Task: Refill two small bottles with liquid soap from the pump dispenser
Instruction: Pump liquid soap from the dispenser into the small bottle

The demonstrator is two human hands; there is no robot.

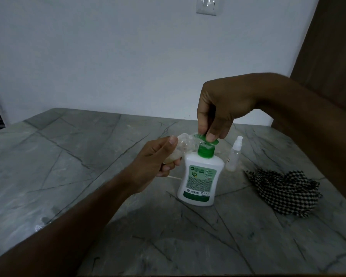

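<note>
Grey marbled table [72,148] against white wall. Left hand [158,158], fingers curled around small clear bottle [181,148], tilted, mouth at green pump spout. White soap dispenser [200,176] upright at table centre. Right hand [220,108] above it, fingers pinching down on green pump head [210,141]. Second small clear spray bottle [234,154] upright just right of dispenser. Black-and-white checked cloth [284,190] crumpled at far right.

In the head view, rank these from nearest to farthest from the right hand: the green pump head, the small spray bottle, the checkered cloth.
1. Green pump head: pressed under the right hand fingertips.
2. Small spray bottle: standing just right of the dispenser.
3. Checkered cloth: lying farther right, nearer the camera.
</note>
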